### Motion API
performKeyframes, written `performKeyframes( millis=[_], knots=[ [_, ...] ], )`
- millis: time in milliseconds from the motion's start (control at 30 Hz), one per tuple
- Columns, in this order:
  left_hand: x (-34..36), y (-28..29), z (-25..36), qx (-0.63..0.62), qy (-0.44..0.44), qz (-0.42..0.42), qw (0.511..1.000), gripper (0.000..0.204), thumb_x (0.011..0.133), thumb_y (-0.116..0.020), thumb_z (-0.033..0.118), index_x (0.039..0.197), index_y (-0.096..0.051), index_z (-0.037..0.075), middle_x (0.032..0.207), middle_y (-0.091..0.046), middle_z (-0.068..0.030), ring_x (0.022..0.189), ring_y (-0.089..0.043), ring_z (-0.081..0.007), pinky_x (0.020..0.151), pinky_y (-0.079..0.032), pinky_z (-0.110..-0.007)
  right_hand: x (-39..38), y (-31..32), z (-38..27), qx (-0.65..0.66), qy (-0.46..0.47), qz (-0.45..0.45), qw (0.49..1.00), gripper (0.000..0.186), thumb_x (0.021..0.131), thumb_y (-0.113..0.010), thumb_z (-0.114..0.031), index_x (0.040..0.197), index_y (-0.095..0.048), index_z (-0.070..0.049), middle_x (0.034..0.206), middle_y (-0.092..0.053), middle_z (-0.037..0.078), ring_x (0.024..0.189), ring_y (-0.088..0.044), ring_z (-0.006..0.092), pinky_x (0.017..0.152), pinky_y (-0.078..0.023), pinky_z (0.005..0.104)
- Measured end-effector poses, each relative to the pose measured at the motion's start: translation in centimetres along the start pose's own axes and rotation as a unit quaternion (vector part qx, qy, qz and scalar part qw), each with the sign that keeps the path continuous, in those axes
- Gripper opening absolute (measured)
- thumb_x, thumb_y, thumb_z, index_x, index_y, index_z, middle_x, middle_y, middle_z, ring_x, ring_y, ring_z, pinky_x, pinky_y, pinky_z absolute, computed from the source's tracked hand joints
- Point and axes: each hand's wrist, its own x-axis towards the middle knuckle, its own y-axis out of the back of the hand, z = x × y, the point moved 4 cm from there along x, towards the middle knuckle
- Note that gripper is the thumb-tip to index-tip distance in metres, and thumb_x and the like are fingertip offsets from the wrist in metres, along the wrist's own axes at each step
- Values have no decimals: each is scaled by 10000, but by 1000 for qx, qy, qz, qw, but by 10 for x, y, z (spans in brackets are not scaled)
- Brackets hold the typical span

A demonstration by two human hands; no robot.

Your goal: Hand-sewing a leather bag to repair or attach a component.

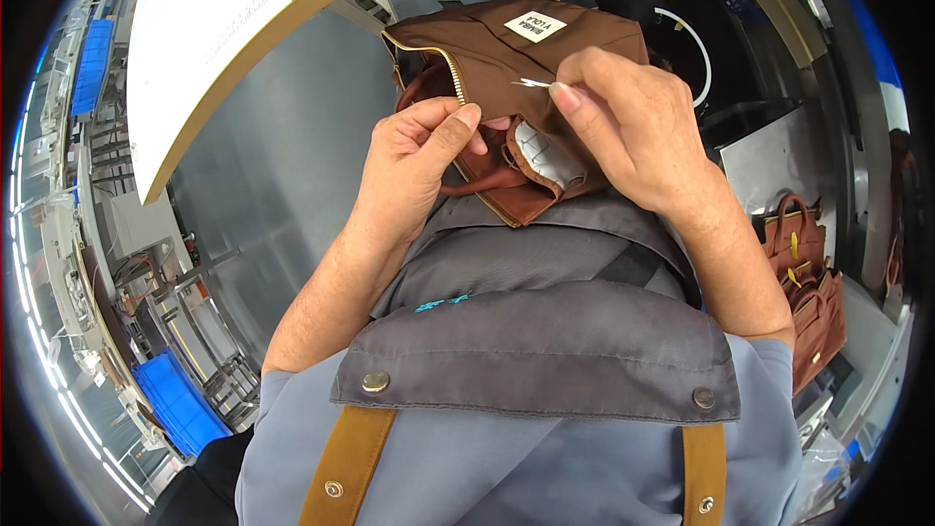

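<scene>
Head view: left hand [419,151] fingers pinch brown bag [506,49] zipper edge, holding it steady; right hand [623,122] fingers grip small snips [531,84] near seam.

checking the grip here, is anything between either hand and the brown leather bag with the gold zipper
Nothing visible. The left hand pinches the brown leather bag directly at its gold zipper edge, and the right hand rests on the bag's top, its fingertips pinching a small pale thread end.
</scene>
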Motion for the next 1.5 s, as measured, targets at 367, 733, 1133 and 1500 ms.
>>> performKeyframes(
  millis=[367, 733, 1133, 1500],
  knots=[
    [-2, -3, -4, 6, 10, 4, 1000, 246, 988, -690, 230, 917, -737, -1, 805, -655, 10, 778, -562, -51, 729, -460, -224, -15, 0, -23, -84, 15, 9, 996, 120, 900, -706, -178, 849, -619, -114, 641, -586, 31, 550, -592, 253, 514, -441, 369],
    [-7, -14, -3, -24, 32, 7, 999, 181, 972, -705, 188, 952, -753, 14, 879, -715, -20, 874, -610, -87, 853, -464, -274, -27, 6, -29, -100, 8, 11, 995, 83, 860, -734, -134, 920, -680, -118, 630, -599, 13, 540, -593, 209, 503, -418, 339],
    [-7, -18, -4, -61, 50, -14, 997, 165, 967, -700, 157, 984, -749, 1, 896, -718, -16, 864, -608, -70, 825, -475, -259, -32, 6, -31, -118, 5, -9, 993, 193, 806, -767, -119, 992, -718, -105, 666, -621, 10, 551, -610, 199, 512, -446, 323],
    [-6, -16, -8, -66, 29, -6, 997, 185, 996, -665, 125, 1046, -725, -43, 928, -729, -64, 844, -696, -101, 785, -606, -243, -32, 6, -35, -196, 48, -16, 979, 276, 736, -734, -147, 1011, -717, -124, 634, -509, -16, 537, -557, 146, 489, -389, 318]
  ],
)
